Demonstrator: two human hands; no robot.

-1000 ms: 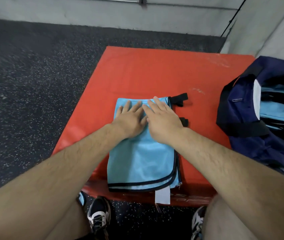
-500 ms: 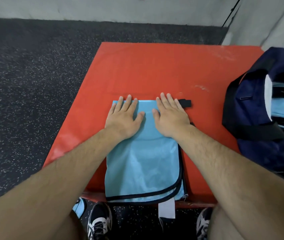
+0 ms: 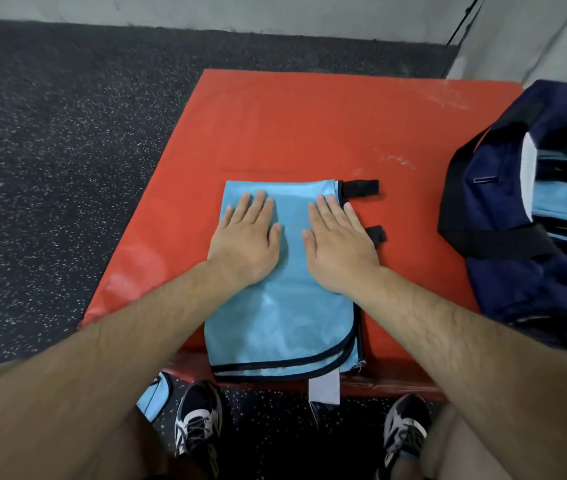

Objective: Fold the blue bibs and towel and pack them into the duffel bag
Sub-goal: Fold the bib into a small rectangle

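Both hands flat, palms down, on the folded blue bib (image 3: 282,323). Left hand (image 3: 245,244) sits on the bib's left part, fingers straight and close together, thumb out toward the right hand, gripping nothing. Right hand (image 3: 339,251) is the same on the bib's right part, fingers straight, thumb pointing at the left hand, a strip of blue fabric showing between the two thumbs. The bib lies on the red table (image 3: 309,126), running from just past the fingertips back under both wrists to the table's near edge, where its black-trimmed hem overhangs slightly. A white label (image 3: 323,391) hangs off that hem, below the right forearm. Two black tabs stick out of the bib on the right-hand side: one (image 3: 360,188) just beyond the right fingertips, the other (image 3: 377,233) just beside the right hand's outer edge. The navy duffel bag (image 3: 517,271) is further out to the right of the right hand, apart from the bib, on the same table, mouth open with light-blue fabric (image 3: 566,199) visible inside. Another bit of light-blue fabric (image 3: 154,396) lies on the speckled floor (image 3: 50,168), below the left forearm, next to the left shoe (image 3: 199,420). The right shoe (image 3: 405,427) is under the right forearm.
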